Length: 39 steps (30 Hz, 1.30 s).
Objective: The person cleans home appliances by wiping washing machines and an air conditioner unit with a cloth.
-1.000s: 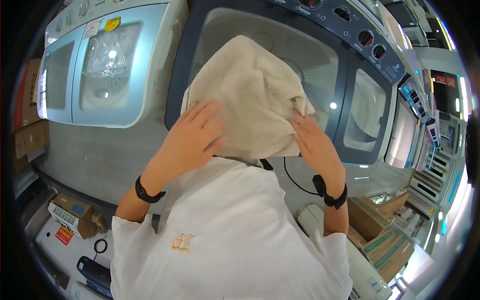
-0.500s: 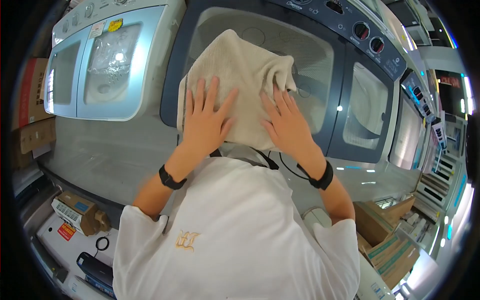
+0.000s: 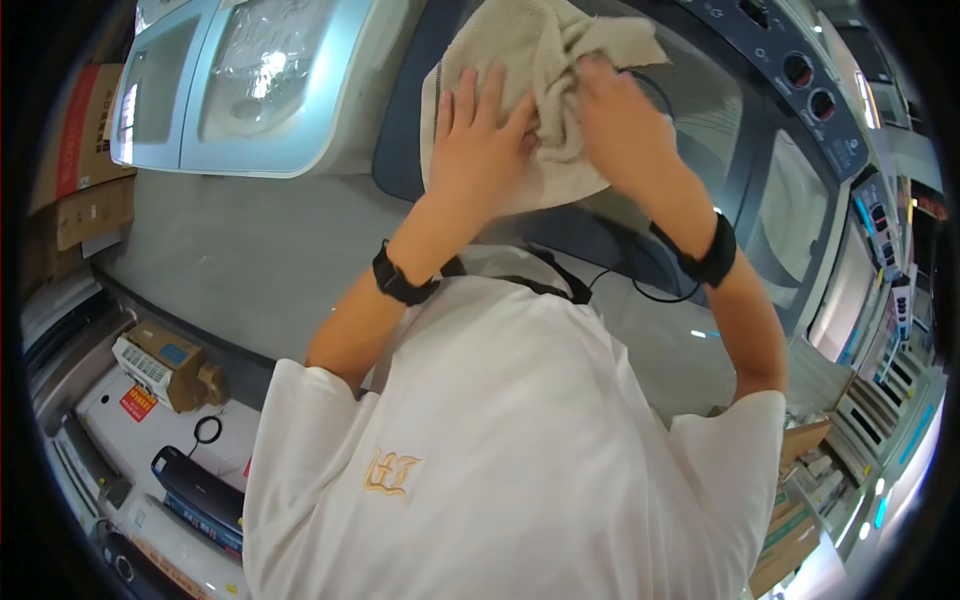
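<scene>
A beige towel (image 3: 500,45) lies spread over the lid of a dark grey twin-tub washing machine (image 3: 400,150), creased and bunched up near its middle and right side. My left hand (image 3: 475,150) rests on the towel's left part, fingers spread and flat, with its thumb side by the creases. On the right, the fingers of my right hand (image 3: 630,130) are curled into a gathered fold of the towel, partly blurred by motion. Black bands circle both wrists.
A light blue twin-tub washer (image 3: 335,110) stands to the left. Cardboard boxes (image 3: 95,215) are stacked at the far left. A black cable (image 3: 665,298) loops below the grey machine. More appliances line the right side.
My right hand has gone from lying flat to curling into the towel, which is more bunched in the middle. My left hand stays flat. The view has shifted, so the machines sit higher.
</scene>
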Each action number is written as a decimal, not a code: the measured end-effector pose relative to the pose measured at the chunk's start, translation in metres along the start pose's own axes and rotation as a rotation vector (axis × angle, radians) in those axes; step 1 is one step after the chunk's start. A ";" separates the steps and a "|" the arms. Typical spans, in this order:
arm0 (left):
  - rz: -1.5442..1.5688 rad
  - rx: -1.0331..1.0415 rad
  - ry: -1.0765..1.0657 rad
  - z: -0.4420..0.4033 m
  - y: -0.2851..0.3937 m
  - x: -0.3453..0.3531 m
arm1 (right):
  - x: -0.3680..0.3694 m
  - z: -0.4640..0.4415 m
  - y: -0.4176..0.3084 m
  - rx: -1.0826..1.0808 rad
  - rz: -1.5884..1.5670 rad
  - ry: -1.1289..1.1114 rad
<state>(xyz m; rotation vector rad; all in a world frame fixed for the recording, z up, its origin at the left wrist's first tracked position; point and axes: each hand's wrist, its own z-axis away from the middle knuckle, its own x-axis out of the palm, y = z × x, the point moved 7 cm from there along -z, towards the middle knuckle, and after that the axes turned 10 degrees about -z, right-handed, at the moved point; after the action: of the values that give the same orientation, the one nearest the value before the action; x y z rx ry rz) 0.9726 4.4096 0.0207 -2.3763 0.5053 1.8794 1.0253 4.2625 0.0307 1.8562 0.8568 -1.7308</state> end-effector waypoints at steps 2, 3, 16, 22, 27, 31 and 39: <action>-0.014 -0.024 -0.023 0.014 -0.017 -0.005 | -0.009 0.005 -0.047 -0.076 -0.186 -0.038; -0.026 -0.033 -0.031 0.029 -0.026 -0.009 | -0.015 0.007 -0.066 -0.115 -0.275 -0.057; -0.372 0.473 -0.158 -0.100 -0.103 0.042 | 0.024 -0.165 0.036 -0.327 0.048 0.032; 0.152 0.358 -0.162 -0.008 -0.093 -0.006 | 0.007 -0.056 -0.045 0.004 -0.378 -0.067; 0.099 0.354 -0.424 0.019 -0.082 -0.018 | -0.014 0.017 -0.093 0.063 -0.456 -0.041; 0.002 0.451 -0.356 -0.012 -0.059 -0.018 | -0.012 0.014 -0.053 0.252 -0.381 0.059; 0.019 0.530 -0.436 0.011 -0.003 -0.012 | -0.012 0.103 -0.084 0.544 -0.394 0.089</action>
<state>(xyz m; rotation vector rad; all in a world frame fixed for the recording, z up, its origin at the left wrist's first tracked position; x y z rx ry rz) 0.9604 4.4178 0.0291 -1.5861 0.8474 1.8893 0.8928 4.2480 0.0385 2.2308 0.8932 -2.3189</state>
